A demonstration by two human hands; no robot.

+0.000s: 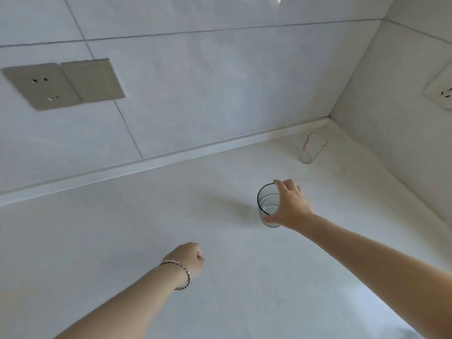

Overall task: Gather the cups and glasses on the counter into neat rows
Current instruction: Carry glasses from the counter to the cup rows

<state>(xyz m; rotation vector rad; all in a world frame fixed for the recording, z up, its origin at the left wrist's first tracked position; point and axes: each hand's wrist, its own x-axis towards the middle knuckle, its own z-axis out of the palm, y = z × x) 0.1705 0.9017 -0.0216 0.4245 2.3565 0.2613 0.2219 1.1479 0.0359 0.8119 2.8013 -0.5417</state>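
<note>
Daylight is falling soft and even, fairly bright, with no hard edges anywhere. The dark-rimmed glass is throwing a faint, smeared shadow to its left across the counter, so light is arriving from its right. Far above the glass, a white glare patch is blooming on the wall tiles. Below and right of it, the counter is washing out bluish. The wide lens is bending the grout lines up-left of the glass. The clear glass behind it is showing soft, nearly melting into the corner.
</note>
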